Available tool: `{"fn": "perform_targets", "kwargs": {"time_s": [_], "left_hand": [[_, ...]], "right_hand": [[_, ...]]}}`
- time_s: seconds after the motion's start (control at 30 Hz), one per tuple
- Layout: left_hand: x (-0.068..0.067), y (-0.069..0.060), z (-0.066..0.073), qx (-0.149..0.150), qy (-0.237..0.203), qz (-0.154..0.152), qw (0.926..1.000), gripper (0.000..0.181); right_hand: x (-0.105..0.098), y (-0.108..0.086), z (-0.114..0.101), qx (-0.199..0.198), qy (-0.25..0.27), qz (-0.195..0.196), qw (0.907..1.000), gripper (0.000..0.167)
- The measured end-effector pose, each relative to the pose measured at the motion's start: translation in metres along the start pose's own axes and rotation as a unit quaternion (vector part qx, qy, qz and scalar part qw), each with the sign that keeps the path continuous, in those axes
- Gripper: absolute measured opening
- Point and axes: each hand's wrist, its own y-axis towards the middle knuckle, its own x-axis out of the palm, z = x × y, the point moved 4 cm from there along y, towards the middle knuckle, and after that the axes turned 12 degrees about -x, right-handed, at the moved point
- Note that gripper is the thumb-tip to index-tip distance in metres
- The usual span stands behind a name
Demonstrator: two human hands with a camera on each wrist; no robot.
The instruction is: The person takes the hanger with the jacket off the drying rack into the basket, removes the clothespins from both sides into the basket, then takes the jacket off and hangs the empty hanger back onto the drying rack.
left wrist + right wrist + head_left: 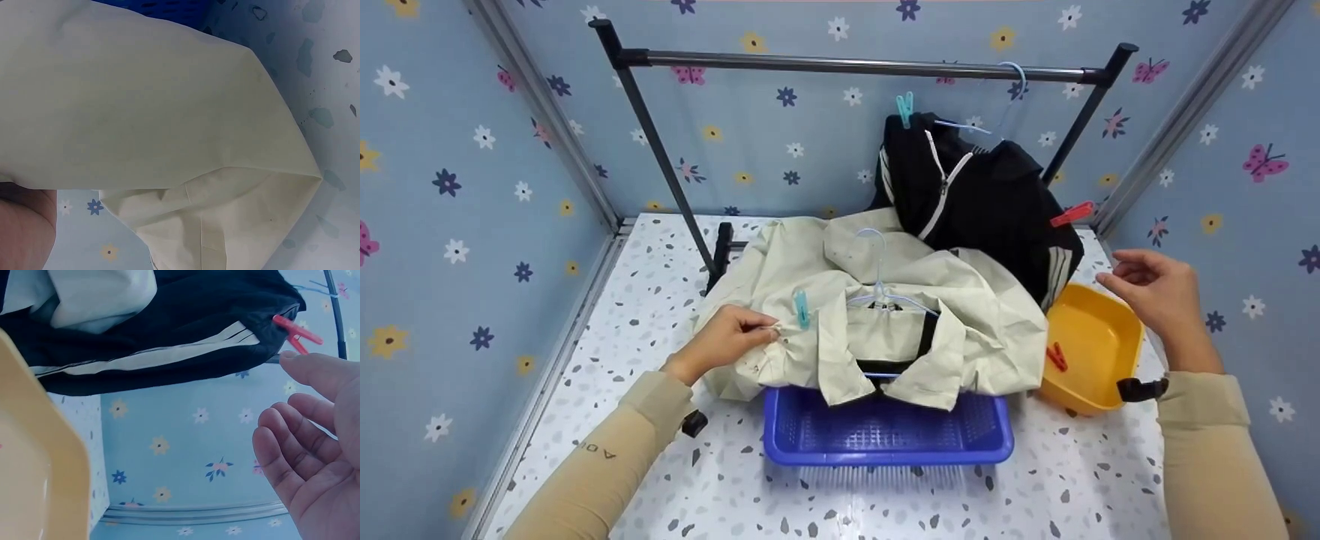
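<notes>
We seem to be pegging the shirt (832, 330), left hand (727, 337) pinching it at eight o'clock, empty right hand (1159, 289) loosely curled at three, likely needing a red peg (1058, 358).

My long cloth sleeves (600, 457) were tan | collared cream fabric jacket (787, 259) showed black inside its neck | zip-up black fabric jacket (997, 199) bore white stripes | rectangular plastic basket (885, 457) was blue | plastic basin (1095, 341) was yellow | small plastic clothespins (802, 309) were teal or red | light-blue wall panels (780, 142) carried flowers, butterflies
</notes>
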Motion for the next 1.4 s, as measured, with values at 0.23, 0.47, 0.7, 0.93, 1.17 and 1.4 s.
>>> {"fn": "perform_targets", "kwargs": {"time_s": [0.23,0.47,0.7,0.93,1.17,1.4], "left_hand": [[-0.001,0.002,0.0,-0.002,-0.003,0.001,1.0,0.021],[-0.001,0.002,0.0,0.001,0.002,0.003,1.0,0.021],[-0.001,0.002,0.002,-0.005,0.002,0.003,1.0,0.019],[-0.001,0.002,0.002,0.004,0.0,-0.003,1.0,0.019],[0.0,0.004,-0.001,0.007,-0.004,-0.005,1.0,0.02],[0.0,0.003,-0.001,0.001,0.001,-0.004,1.0,0.02]], "right_hand": [[0.0,0.004,-0.016,-0.023,0.007,0.018,0.9995,0.038],[0.003,0.005,-0.03,-0.05,0.023,0.032,0.998,0.036],[0.007,0.006,-0.042,-0.082,0.028,0.044,0.9953,0.032],[0.014,0.007,-0.061,-0.123,0.037,0.049,0.9905,0.029],[0.026,0.01,-0.074,-0.168,0.053,0.046,0.9833,0.031],[0.04,0.012,-0.086,-0.177,0.056,0.025,0.9823,0.033]]}}
